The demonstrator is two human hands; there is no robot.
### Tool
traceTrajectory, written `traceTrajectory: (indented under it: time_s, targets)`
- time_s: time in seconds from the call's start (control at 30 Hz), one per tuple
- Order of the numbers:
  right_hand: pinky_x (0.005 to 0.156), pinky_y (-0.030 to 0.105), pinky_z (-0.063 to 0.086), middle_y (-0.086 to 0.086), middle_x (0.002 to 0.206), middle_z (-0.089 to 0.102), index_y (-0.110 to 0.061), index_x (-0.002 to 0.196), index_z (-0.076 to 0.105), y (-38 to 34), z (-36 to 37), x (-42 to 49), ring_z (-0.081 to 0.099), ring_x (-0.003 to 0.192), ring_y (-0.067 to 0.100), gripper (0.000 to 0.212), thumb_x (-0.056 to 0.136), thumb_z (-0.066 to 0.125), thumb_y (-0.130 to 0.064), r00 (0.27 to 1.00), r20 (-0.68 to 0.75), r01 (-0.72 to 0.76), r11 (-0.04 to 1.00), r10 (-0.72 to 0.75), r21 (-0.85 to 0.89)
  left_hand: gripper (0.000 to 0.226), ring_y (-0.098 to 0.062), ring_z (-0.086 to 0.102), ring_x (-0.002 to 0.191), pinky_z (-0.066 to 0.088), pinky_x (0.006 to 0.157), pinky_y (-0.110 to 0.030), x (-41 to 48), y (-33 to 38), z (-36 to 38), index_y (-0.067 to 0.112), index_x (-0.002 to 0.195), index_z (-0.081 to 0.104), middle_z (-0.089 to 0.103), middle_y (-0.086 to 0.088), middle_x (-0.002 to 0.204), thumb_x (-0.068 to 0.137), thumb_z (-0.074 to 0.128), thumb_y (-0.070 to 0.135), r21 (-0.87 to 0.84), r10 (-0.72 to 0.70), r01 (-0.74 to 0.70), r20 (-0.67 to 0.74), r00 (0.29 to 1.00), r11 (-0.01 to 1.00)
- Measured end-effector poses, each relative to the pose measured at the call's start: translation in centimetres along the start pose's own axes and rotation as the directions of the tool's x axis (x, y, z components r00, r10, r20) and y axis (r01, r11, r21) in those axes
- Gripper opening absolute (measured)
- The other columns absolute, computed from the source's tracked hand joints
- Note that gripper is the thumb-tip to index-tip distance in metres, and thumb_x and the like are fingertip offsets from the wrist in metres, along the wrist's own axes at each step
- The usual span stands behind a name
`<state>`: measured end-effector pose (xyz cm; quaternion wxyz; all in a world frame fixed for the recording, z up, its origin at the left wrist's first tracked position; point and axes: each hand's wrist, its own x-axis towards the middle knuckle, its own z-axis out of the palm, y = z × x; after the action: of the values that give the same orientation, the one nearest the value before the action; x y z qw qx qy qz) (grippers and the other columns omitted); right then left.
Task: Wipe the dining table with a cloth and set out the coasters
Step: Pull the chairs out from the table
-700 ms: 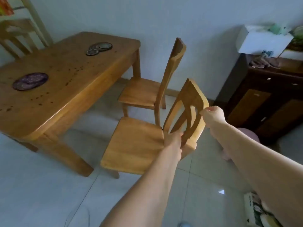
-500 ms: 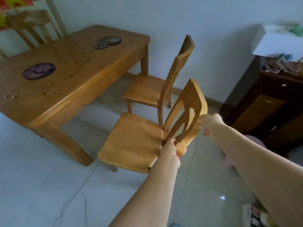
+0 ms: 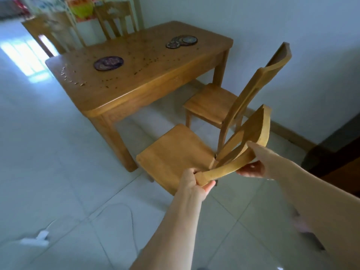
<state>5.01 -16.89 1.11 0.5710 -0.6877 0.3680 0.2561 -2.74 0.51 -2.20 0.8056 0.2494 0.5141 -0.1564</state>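
Note:
The wooden dining table (image 3: 148,88) stands ahead, its top speckled with dark crumbs. A large dark round coaster (image 3: 108,63) lies near its middle. Two smaller overlapping coasters (image 3: 182,41) lie near its far right end. No cloth is in view. A wooden chair (image 3: 175,154) stands close in front of me. My left hand (image 3: 194,180) grips the near end of its backrest. My right hand (image 3: 253,162) grips the backrest's side rail from behind.
A second wooden chair (image 3: 214,102) stands by the wall just beyond the held one. Two more chairs (image 3: 115,18) sit at the table's far side. A dark cabinet (image 3: 335,156) is at the right. A white plug and cable (image 3: 41,236) lie on the tiled floor.
The chair has been pulled farther from the table toward me and its back tilts lower. My view has swung left, showing more of the table and the far chairs.

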Motion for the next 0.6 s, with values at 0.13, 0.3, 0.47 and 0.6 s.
traceTrajectory:
  time_s: [0.13,0.3,0.47,0.6]
  targets:
    - [0.06,0.049,0.061,0.019,0.116,0.062,-0.009,0.12,0.054,-0.2,3.5,-0.3,0.069,0.094,0.04,0.039,0.091,0.066,-0.031,0.993,0.119,0.013,0.998,-0.021,0.063,0.031,-0.046,0.048,0.117,0.041,0.103,-0.059,-0.3,3.8,-2.4,0.002,0.118,0.048,0.05,-0.023,0.121,0.09,0.056,0.012,-0.109,0.091,-0.093,-0.023,0.996,0.99]
    - [0.06,0.052,0.06,0.017,0.112,0.062,-0.007,0.099,0.054,-0.7,9.5,-0.6,0.068,0.091,0.037,0.019,0.09,0.066,-0.019,0.987,0.151,0.046,0.992,-0.064,0.122,0.038,-0.048,0.045,0.12,0.041,0.098,-0.067,-0.3,9.8,-5.0,0.009,0.121,0.046,0.047,-0.023,0.123,0.087,0.061,0.01,-0.15,0.201,-0.213,-0.091,0.975,0.966]
    - [0.07,0.049,0.061,0.016,0.105,0.061,-0.009,0.096,0.051,-2.8,13.5,0.5,0.069,0.082,0.037,0.021,0.09,0.067,-0.023,0.988,0.131,0.071,0.99,-0.087,0.12,0.031,-0.049,0.046,0.117,0.042,0.096,-0.069,0.2,13.7,-5.1,0.011,0.116,0.047,0.048,-0.023,0.121,0.087,0.059,0.008,-0.137,0.262,-0.275,-0.11,0.959,0.952]
    - [0.069,0.049,0.061,0.016,0.103,0.061,-0.007,0.106,0.054,-5.5,15.9,2.3,0.069,0.076,0.037,0.025,0.09,0.067,-0.022,0.988,0.121,0.078,0.99,-0.092,0.117,0.035,-0.051,0.044,0.12,0.042,0.096,-0.069,1.5,16.9,-4.2,0.012,0.117,0.045,0.046,-0.024,0.122,0.086,0.061,0.007,-0.149,0.259,-0.274,-0.11,0.96,0.95]
